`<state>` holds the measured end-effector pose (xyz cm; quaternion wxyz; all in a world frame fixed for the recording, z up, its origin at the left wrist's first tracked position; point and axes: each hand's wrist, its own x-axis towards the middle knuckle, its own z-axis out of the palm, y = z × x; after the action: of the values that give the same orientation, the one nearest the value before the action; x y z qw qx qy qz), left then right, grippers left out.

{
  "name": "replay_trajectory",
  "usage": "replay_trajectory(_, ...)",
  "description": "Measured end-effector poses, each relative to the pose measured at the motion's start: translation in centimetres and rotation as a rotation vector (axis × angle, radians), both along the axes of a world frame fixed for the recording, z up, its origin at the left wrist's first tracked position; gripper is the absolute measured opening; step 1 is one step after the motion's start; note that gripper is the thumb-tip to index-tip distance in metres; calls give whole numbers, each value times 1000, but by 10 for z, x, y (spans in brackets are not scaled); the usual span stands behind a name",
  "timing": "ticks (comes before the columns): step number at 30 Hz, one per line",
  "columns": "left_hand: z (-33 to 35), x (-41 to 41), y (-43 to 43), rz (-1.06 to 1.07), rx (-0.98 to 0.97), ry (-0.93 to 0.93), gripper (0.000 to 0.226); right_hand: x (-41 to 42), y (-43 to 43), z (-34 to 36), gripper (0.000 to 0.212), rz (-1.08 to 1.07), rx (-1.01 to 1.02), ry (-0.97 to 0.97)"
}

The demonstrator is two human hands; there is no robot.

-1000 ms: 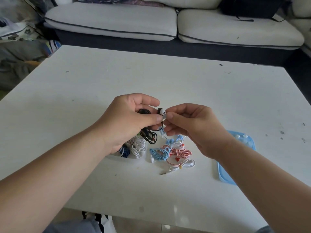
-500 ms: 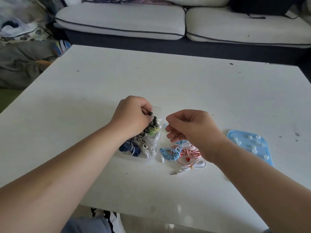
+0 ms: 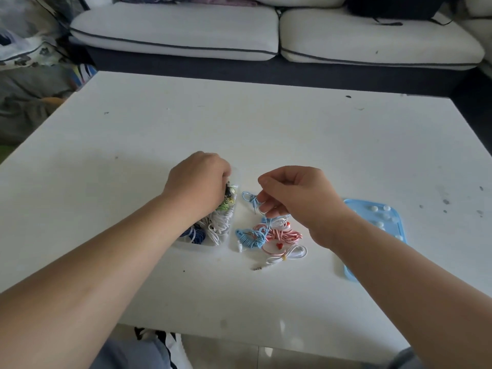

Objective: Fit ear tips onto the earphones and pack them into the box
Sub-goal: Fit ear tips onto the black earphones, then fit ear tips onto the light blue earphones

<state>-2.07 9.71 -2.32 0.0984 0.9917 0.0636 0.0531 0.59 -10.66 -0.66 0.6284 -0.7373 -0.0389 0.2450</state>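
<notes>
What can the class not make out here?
Head view.
What the left hand grips inside the clear box: the hand's back hides it.
Whether the right hand pinches the blue earphones: curled fingers cover the contact.
The blue lid's near corner: the right forearm covers it.

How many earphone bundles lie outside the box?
4: blue cord at the right hand, blue coil below (maybe one set), red-striped coil beside it, white cord in front. The hand may hide more.

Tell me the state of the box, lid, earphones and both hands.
Box, open, holding coiled earphones.
Lid, off, lying flat, ear tips on it.
Left hand, gripping black earphones in box.
Right hand, pinching blue earphones.
Striped earphones, coiled, unpacked.
</notes>
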Motion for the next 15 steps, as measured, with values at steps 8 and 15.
replay_trajectory(8, -7, -3, 2, -46, -99, 219, 22, -2, -9, 2, 14, -12, -65, -12)
replay_trajectory(15, 26, -29, -41, -256, -131, -12, 20, -10, -27, -2, 13, 1, -155, -44)
